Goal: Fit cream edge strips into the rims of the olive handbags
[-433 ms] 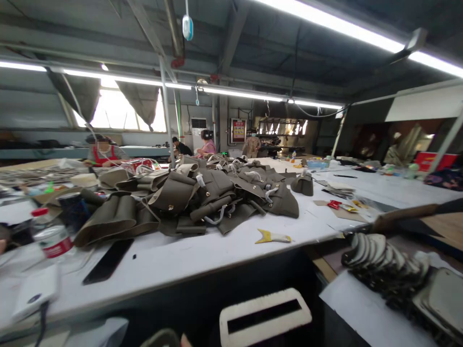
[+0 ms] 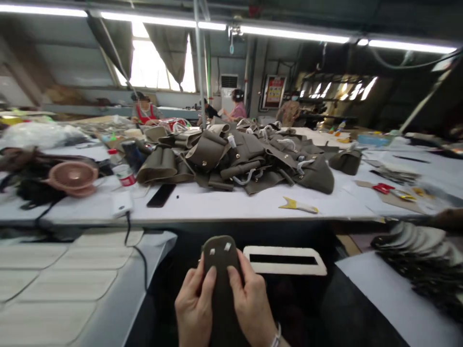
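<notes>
A dark olive strip (image 2: 222,299) with a rounded top end and two small pale metal tabs is held upright at the bottom centre. My left hand (image 2: 195,301) grips its left edge, thumb on the near face and fingers behind. On the right edge my right hand (image 2: 251,299) pinches it the same way, with a bracelet at the wrist. Just right of the strip's top lies a white oblong frame (image 2: 285,270) with a dark slot. Beyond, a heap of dark olive pieces (image 2: 246,156) covers the middle of the white table (image 2: 231,207).
On the table are a black phone (image 2: 161,195), a bottle (image 2: 125,175), a pink fan (image 2: 73,177) and a yellow-ended tool (image 2: 298,206). Pale panels (image 2: 54,279) lie at lower left, stacked pieces (image 2: 423,260) at right. Several people are in the background.
The view has tilted down and turned left. Both hands and the olive strip have come into full view; earlier only a fingertip and an olive edge showed at the bottom.
</notes>
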